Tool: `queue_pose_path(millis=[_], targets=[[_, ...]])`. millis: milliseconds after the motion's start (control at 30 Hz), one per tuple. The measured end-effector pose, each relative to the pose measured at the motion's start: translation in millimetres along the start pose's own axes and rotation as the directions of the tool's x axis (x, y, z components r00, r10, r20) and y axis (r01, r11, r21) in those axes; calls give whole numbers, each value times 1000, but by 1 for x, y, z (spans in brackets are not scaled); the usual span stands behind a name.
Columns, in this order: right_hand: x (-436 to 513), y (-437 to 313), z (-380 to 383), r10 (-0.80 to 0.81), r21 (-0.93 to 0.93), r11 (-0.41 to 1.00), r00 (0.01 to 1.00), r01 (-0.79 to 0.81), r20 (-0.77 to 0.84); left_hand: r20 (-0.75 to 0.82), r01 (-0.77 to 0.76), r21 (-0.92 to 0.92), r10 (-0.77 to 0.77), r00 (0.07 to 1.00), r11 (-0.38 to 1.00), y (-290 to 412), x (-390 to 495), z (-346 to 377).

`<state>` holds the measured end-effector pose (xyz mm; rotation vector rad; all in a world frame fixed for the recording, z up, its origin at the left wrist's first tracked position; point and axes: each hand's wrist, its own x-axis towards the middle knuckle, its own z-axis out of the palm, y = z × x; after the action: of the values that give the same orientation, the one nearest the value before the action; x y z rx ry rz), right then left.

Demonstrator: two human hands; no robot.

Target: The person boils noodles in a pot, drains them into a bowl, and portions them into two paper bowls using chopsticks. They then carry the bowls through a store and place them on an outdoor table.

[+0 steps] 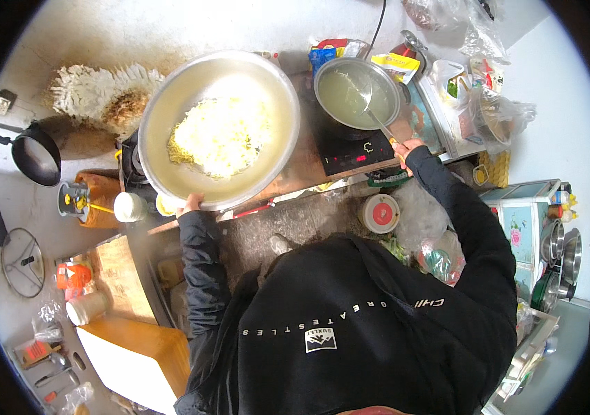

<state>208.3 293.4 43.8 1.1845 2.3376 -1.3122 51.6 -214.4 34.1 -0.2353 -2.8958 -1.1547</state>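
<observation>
My left hand (190,204) grips the near rim of a large metal basin (279,171), its fingers partly hidden by the rim. Inside the basin lies a heap of pale yellow shreds (217,137), overexposed in the middle; I cannot tell what food it is. My right hand (408,155) is closed around the handle of a metal skimmer or ladle (377,120). Its head dips into cloudy liquid (341,101) in a metal pot (320,106), where a few pale shreds show. Beneath the pot is a black induction cooktop (346,155) with a lit red display.
A gas burner (133,158) stands left of the basin, a white jar (130,207) at the counter's left end. Food packets (397,66) lie behind the pot. Plastic bags (497,119) sit at the right. On the floor stands a bucket with a red-marked lid (381,213).
</observation>
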Motion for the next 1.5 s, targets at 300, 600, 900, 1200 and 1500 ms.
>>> queue_pose_path(millis=[300, 600, 900, 1200, 1500], targets=[[-66, -6, -7, -7, 489, 869, 988, -70, 153, 214, 483, -673, -477, 852, 561, 10, 17, 18], [-134, -49, -49, -159, 453, 868, 978, 204, -135, 369, 516, -774, -399, 839, 367, 57, 27, 36], [-167, -86, -32, -739, -668, 598, 628, 443, -245, 406, 531, -790, -387, 828, 307, 140, 45, 56], [-163, -83, -11, -797, -744, 506, 566, 437, -210, 437, 564, -756, -386, 812, 331, 136, 41, 44], [-155, -98, -9, -656, -553, 676, 740, 486, -152, 360, 454, -813, -297, 884, 365, 130, 40, 33]])
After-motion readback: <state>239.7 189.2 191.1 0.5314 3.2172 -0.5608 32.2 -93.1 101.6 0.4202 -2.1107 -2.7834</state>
